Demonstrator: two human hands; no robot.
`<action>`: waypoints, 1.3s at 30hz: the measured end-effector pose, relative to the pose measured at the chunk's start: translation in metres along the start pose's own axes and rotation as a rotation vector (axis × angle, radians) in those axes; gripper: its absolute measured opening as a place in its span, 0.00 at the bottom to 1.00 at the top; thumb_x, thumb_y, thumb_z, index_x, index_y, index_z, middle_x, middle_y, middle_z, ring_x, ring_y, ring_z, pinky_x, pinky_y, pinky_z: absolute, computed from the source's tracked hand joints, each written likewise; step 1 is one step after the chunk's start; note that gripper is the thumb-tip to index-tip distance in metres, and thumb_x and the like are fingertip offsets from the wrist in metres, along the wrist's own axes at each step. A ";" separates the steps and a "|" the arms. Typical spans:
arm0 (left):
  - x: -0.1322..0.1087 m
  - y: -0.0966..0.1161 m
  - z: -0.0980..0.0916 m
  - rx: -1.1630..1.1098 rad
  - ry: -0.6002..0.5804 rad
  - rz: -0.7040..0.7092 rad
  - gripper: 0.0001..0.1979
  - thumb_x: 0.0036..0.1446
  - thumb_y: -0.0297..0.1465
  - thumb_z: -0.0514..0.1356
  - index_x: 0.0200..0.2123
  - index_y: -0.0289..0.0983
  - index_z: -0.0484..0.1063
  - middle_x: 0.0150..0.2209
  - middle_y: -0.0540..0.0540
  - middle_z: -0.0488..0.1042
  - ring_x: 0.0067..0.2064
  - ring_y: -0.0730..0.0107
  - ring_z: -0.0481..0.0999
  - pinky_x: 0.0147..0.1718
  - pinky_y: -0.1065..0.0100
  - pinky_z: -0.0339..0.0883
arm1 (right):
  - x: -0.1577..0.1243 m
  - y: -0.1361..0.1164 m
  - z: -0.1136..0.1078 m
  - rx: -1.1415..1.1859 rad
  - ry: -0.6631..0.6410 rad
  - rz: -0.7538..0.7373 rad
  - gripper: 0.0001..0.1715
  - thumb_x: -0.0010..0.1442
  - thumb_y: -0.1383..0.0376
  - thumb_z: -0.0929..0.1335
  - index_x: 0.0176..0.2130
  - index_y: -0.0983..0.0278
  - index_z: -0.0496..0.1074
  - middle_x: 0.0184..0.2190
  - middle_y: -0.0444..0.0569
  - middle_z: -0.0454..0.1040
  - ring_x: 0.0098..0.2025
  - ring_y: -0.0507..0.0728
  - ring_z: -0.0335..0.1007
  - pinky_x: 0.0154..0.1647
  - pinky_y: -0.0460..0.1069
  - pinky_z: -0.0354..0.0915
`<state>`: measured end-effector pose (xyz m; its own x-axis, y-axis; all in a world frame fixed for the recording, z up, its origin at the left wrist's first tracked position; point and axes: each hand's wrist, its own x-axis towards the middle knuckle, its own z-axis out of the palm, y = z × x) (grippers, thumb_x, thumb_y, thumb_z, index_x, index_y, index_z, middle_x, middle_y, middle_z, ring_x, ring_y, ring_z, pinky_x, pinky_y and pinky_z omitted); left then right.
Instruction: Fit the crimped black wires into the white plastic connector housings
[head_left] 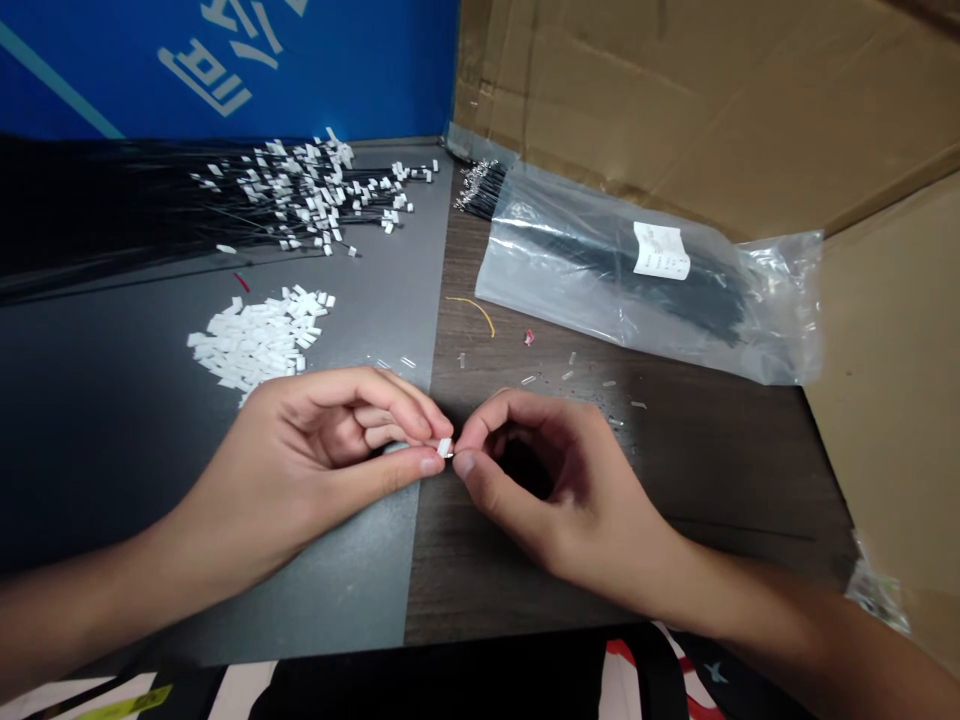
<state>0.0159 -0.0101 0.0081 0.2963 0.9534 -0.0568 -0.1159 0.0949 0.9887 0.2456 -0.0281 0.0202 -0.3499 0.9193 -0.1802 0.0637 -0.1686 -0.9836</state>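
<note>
Near the middle of the view, my left hand (330,465) pinches a small white connector (445,448) between thumb and fingertips. Just to its right, the thumb and index finger of my right hand (555,480) are pressed together beside the connector's right end. Whatever lies between those right fingertips is too small to make out. Behind my left hand a pile of loose white connectors (259,338) rests on the grey mat (352,590). Farther back, black wires with white connectors (315,195) on their ends lie in a bundle.
A clear plastic bag (615,270) of black wires lies at the back right, its wire ends sticking out. Cardboard (697,90) and a blue panel (360,70) stand behind. A yellow wire piece (476,308), a red scrap (529,338) and small clear bits lie on the dark tabletop (735,430).
</note>
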 end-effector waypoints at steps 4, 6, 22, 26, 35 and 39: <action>0.000 0.001 0.002 0.030 -0.007 0.027 0.14 0.57 0.18 0.79 0.32 0.46 0.92 0.37 0.55 0.94 0.39 0.74 0.94 0.42 0.84 0.86 | 0.000 -0.002 0.000 0.009 -0.002 0.001 0.10 0.61 0.74 0.83 0.38 0.64 0.83 0.33 0.41 0.81 0.35 0.52 0.75 0.38 0.46 0.69; 0.000 0.003 0.003 0.044 -0.002 0.038 0.14 0.57 0.18 0.79 0.32 0.46 0.91 0.36 0.56 0.94 0.39 0.75 0.93 0.41 0.86 0.85 | 0.000 -0.002 0.000 -0.003 0.005 0.001 0.09 0.61 0.73 0.82 0.38 0.64 0.83 0.32 0.41 0.81 0.35 0.52 0.75 0.38 0.46 0.69; -0.015 -0.003 0.000 0.293 0.022 0.282 0.15 0.64 0.18 0.77 0.36 0.47 0.95 0.40 0.50 0.95 0.39 0.68 0.95 0.44 0.75 0.89 | 0.000 -0.005 -0.001 -0.145 -0.030 0.020 0.04 0.64 0.69 0.77 0.35 0.62 0.82 0.30 0.42 0.83 0.31 0.52 0.74 0.33 0.47 0.69; -0.013 0.004 0.003 0.339 0.024 0.292 0.14 0.64 0.18 0.78 0.36 0.45 0.95 0.39 0.48 0.96 0.38 0.63 0.95 0.42 0.71 0.90 | 0.000 -0.006 -0.002 -0.124 -0.062 0.049 0.06 0.63 0.70 0.78 0.35 0.62 0.81 0.29 0.42 0.82 0.31 0.52 0.74 0.32 0.47 0.68; -0.016 0.004 0.002 0.439 0.009 0.316 0.12 0.67 0.23 0.80 0.37 0.49 0.95 0.40 0.50 0.96 0.36 0.61 0.94 0.39 0.66 0.89 | 0.002 -0.007 -0.003 -0.106 -0.081 0.050 0.07 0.62 0.71 0.77 0.34 0.62 0.80 0.29 0.41 0.80 0.31 0.51 0.73 0.32 0.46 0.68; -0.019 0.002 0.001 0.452 0.023 0.333 0.11 0.66 0.25 0.81 0.39 0.52 0.95 0.42 0.52 0.96 0.37 0.62 0.94 0.37 0.67 0.86 | 0.002 -0.009 -0.002 -0.092 -0.088 0.065 0.08 0.61 0.71 0.77 0.32 0.62 0.78 0.28 0.40 0.78 0.31 0.51 0.71 0.33 0.46 0.67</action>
<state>0.0114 -0.0281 0.0113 0.2915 0.9175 0.2706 0.2194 -0.3395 0.9147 0.2462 -0.0242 0.0286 -0.4224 0.8721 -0.2469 0.1730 -0.1898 -0.9664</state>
